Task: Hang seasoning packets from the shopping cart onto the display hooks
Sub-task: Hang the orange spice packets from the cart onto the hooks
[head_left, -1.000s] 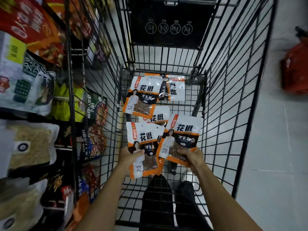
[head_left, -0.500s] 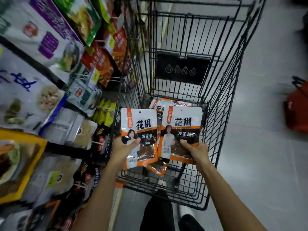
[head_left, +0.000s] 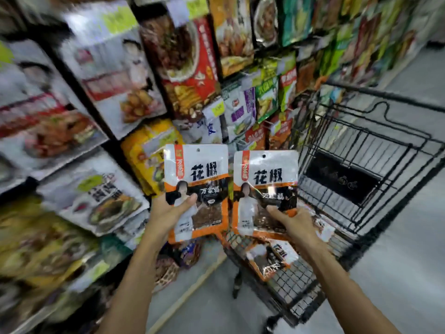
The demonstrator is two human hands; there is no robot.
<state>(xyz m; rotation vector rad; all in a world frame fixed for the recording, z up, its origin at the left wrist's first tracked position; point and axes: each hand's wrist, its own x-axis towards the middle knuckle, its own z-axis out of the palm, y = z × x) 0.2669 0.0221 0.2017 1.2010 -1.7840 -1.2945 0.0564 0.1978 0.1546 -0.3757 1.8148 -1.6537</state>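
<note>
"Seasoning packets (head_left: 196, 165): where were they?"

"Two were held upright, side by side and just apart, in front of the display shelves (head_left: 187, 61) and beside the shopping cart (head_left: 361, 145). A third packet (head_left: 272, 259) lay tilted on the cart's mesh floor, towards its near left corner."

"And the hands?"

"The left hand (head_left: 168, 213) gripped the left packet (head_left: 204, 174) at its lower left edge, with the thumb laid across the front and the fingers hidden behind. The right hand (head_left: 293, 222) pinched the right packet (head_left: 265, 174) at its lower right, thumb on the front, fingers behind."

"Anything else on them?"

"Each showed a small hang hole at the middle of its top edge."

"The shelves?"

"Crowded with hanging bags, too blurred for me to read."
</note>
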